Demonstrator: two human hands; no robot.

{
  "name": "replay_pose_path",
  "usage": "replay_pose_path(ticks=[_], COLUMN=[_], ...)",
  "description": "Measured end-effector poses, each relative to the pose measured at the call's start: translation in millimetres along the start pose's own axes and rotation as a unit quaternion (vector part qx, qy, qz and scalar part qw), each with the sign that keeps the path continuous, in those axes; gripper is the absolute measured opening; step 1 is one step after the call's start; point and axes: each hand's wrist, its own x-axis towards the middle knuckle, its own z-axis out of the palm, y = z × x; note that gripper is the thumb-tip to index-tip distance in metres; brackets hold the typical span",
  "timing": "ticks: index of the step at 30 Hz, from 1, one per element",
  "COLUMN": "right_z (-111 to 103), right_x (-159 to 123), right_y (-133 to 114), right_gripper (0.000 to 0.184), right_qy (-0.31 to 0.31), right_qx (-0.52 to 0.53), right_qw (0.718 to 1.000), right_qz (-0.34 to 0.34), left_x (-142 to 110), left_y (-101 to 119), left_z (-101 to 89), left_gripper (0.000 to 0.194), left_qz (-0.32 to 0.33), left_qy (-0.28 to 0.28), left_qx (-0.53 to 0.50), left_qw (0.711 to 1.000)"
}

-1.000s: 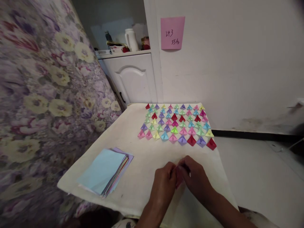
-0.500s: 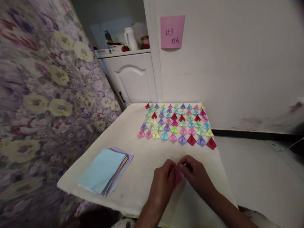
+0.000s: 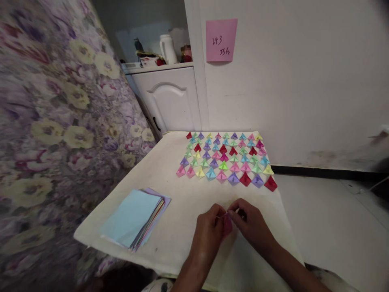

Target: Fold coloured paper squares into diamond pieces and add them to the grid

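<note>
Pinched pink paper (image 3: pixel 227 228) near its top between left hand (image 3: pixel 209 224) and right hand (image 3: pixel 249 219), presumably to hold it steady.

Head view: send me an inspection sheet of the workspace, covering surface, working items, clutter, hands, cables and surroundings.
Surface: table, pale top, small dark mark near the front edge.
Working items: folded pieces in several colours, in rows across the far side; stack of paper on the left, blue on top, edges uneven; pink paper between the hands.
Clutter: on the table, nothing seen; jug and other items on the shelf behind.
Hands: left hand holds the pink paper; right hand pinches its upper edge.
Cables: thin pale line at far right, possibly a cable.
Surroundings: floral curtain left, cabinet behind, pink note on the wall.
</note>
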Motion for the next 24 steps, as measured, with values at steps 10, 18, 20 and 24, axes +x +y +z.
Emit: replay_pose_path(ticks=[10, 18, 20, 24], right_z=[1.5, 1.0, 2.4, 6.8], right_x=[0.1, -1.1, -1.8, -3.1], right_y=[0.8, 0.8, 3.5, 10.8], right_gripper=[0.002, 0.005, 0.004, 0.006], right_qy=[-0.011, -0.009, -0.009, 0.005], right_qx=[0.016, 0.021, 0.015, -0.039], right_qw=[0.999, 1.0, 1.0, 0.999], right_qz=[0.039, 0.01, 0.002, -0.029], left_x=[1.2, 3.5, 2.3, -0.6], left_y=[3.1, -2.5, 0.7, 10.4], left_z=[1.5, 1.6, 2.1, 3.3], left_gripper=[0.012, 0.011, 0.012, 0.012], left_qz=[-0.015, -0.005, -0.012, -0.031], left_qy=[0.007, 0.004, 0.004, 0.011], left_qx=[-0.076, -0.056, -0.058, -0.056], left_qw=[0.997, 0.998, 0.998, 0.998])
